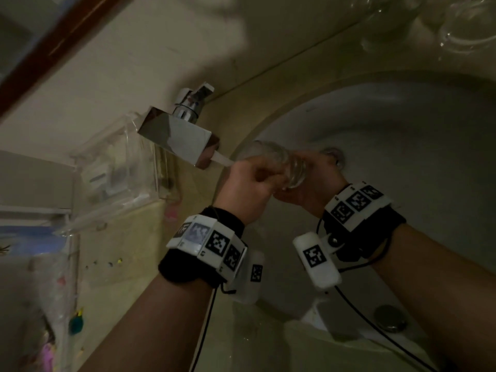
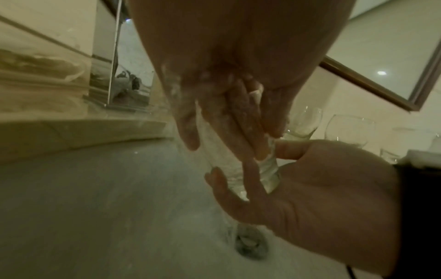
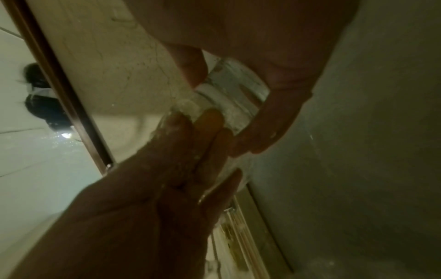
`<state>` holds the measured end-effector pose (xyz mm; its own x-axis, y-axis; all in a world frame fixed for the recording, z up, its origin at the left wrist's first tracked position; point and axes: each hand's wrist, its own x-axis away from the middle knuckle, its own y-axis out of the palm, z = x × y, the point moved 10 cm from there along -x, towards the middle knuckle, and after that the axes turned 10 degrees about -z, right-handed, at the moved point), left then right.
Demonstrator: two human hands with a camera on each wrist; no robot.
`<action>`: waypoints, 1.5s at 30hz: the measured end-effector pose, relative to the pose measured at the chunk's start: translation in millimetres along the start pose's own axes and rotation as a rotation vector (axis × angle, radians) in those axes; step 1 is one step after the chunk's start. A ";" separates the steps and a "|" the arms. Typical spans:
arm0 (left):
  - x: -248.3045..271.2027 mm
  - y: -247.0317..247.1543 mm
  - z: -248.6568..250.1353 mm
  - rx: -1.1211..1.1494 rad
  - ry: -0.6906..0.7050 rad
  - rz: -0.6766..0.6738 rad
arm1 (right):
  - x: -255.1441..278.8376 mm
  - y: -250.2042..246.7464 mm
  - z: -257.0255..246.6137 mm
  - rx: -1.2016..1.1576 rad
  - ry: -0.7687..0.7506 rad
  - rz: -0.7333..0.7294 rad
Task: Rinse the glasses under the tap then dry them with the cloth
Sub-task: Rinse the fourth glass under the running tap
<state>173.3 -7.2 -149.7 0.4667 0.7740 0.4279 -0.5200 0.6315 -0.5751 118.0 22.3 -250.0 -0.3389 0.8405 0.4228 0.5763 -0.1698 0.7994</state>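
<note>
A clear glass (image 1: 271,155) lies tilted over the sink, its mouth toward the chrome tap (image 1: 182,135). A thin stream of water (image 1: 221,158) runs from the spout onto my left hand (image 1: 255,181). In the left wrist view my left hand (image 2: 222,117) holds the glass (image 2: 267,169) near the rim, thumb outside and wet fingers along or inside the wall. My right hand (image 1: 311,190) grips the base, and its thumb and fingers (image 3: 274,113) curl round the thick bottom of the glass (image 3: 236,86). No cloth is in view.
Several other clear glasses (image 1: 467,33) stand on the counter behind the white basin (image 1: 402,157), also seen as stemmed glasses (image 2: 350,130). The drain (image 2: 250,243) lies below my hands. A clear acrylic box (image 1: 115,167) sits left of the tap, under a wood-framed mirror (image 1: 53,41).
</note>
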 end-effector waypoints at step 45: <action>-1.7 -6.1 -12.1 0.041 -0.085 0.060 | -7.3 -11.4 9.9 -0.078 -0.016 0.055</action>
<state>184.2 -12.9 -155.4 0.3723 0.8107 0.4518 -0.5748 0.5836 -0.5736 121.3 23.2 -266.5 -0.2963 0.8369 0.4603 0.5340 -0.2544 0.8063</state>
